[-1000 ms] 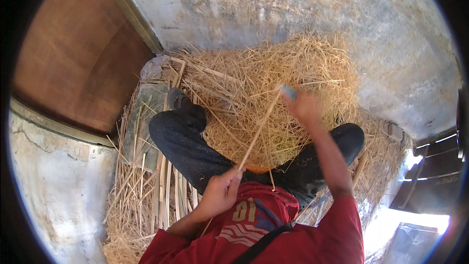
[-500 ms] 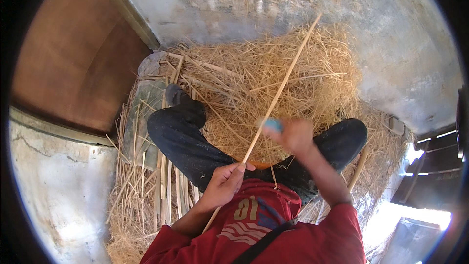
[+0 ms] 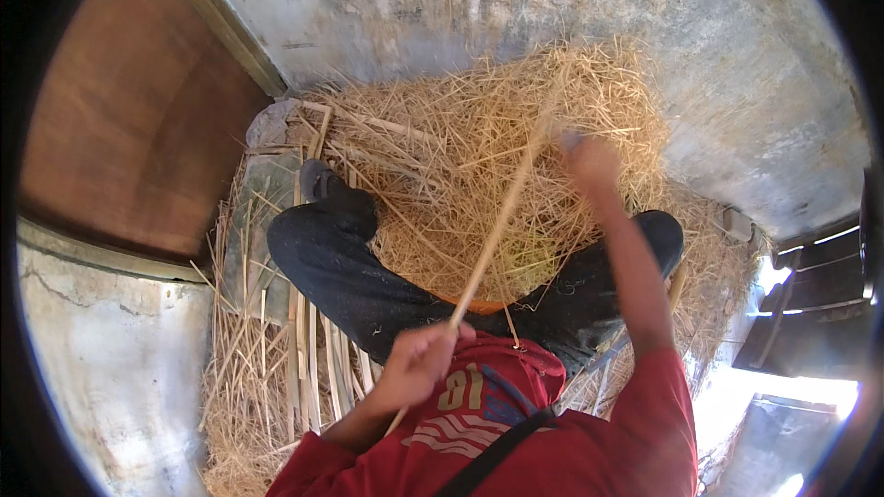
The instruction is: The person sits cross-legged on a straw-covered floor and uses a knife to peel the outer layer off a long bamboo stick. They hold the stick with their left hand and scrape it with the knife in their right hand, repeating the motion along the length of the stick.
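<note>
My left hand (image 3: 416, 361) is closed around a long, thin bamboo strip (image 3: 492, 247) near my belly. The strip slants up and away to the right, its far part smeared by motion over the shavings. Its near end runs back under my left forearm. Out beyond my right knee, my right hand (image 3: 594, 166) is blurred and closed on a small bluish object (image 3: 572, 140), whose kind I cannot make out. This hand is beside the strip's far part, apparently apart from it. Something orange (image 3: 479, 305) shows between my legs.
A deep heap of pale shavings (image 3: 516, 120) lies ahead, against a stained wall (image 3: 552, 0). Several long split strips (image 3: 308, 359) lie beside my left thigh. A brown panel (image 3: 138, 120) stands at the left, and dark slats (image 3: 820, 294) with bright gaps at the right.
My right hand has moved forward and away along the strip with the bluish object. The strip's far end has shifted a little left and become blurred. My left hand keeps its hold.
</note>
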A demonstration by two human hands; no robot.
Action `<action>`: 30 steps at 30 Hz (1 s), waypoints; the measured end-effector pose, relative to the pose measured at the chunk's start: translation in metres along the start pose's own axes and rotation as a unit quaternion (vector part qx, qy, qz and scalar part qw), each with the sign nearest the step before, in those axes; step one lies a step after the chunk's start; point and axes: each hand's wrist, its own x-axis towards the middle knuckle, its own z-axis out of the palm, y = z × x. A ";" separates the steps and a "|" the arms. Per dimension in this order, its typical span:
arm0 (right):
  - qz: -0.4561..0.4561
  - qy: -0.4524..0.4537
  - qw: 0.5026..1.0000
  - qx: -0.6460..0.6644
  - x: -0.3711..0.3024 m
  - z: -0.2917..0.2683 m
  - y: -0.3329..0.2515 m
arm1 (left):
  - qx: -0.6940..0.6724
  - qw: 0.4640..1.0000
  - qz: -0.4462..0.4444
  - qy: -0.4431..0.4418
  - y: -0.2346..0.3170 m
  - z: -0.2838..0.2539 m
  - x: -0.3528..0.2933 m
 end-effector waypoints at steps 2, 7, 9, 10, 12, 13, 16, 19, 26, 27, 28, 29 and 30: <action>0.194 -0.009 0.976 0.104 0.029 0.000 0.091 | 0.007 0.998 -0.053 -0.015 -0.010 -0.011 -0.029; 0.016 -0.039 0.977 0.208 -0.046 -0.055 -0.030 | -0.163 0.985 -0.037 0.037 -0.003 -0.026 0.009; -0.153 -0.086 0.961 0.216 -0.096 -0.066 -0.083 | -0.095 0.994 -0.043 0.023 0.001 -0.022 0.018; -0.207 -0.080 0.947 0.233 -0.113 -0.066 -0.098 | -0.096 0.994 -0.044 0.014 0.003 -0.018 0.022; -0.250 -0.042 0.937 0.240 -0.119 -0.062 -0.110 | -0.078 0.996 -0.035 -0.017 0.005 -0.017 0.027; -0.250 -0.011 0.941 0.230 -0.117 -0.058 -0.109 | -0.097 0.995 -0.028 -0.021 0.006 -0.016 0.026; -0.199 0.012 0.952 0.231 -0.097 -0.053 -0.101 | -0.166 0.985 -0.030 -0.034 0.006 -0.012 0.024; -0.254 -0.005 0.950 0.182 -0.108 -0.054 -0.106 | -0.223 0.973 -0.046 -0.027 0.008 -0.010 0.024; -0.028 -0.034 0.996 0.072 -0.030 -0.040 -0.029 | -0.225 0.969 -0.083 -0.066 -0.004 -0.004 0.003; -0.035 -0.020 0.997 0.072 -0.023 -0.037 -0.026 | -0.218 0.970 -0.080 -0.072 -0.007 -0.006 0.001; -0.071 -0.045 0.993 0.085 -0.037 -0.040 -0.046 | -0.225 0.969 -0.083 -0.061 -0.007 -0.006 0.002; -0.106 -0.078 0.987 0.092 -0.068 -0.048 -0.072 | -0.267 0.958 -0.083 -0.060 -0.004 -0.007 0.005; -0.179 -0.082 0.971 0.139 -0.099 -0.057 -0.093 | -0.310 0.944 -0.089 -0.065 -0.002 -0.009 0.009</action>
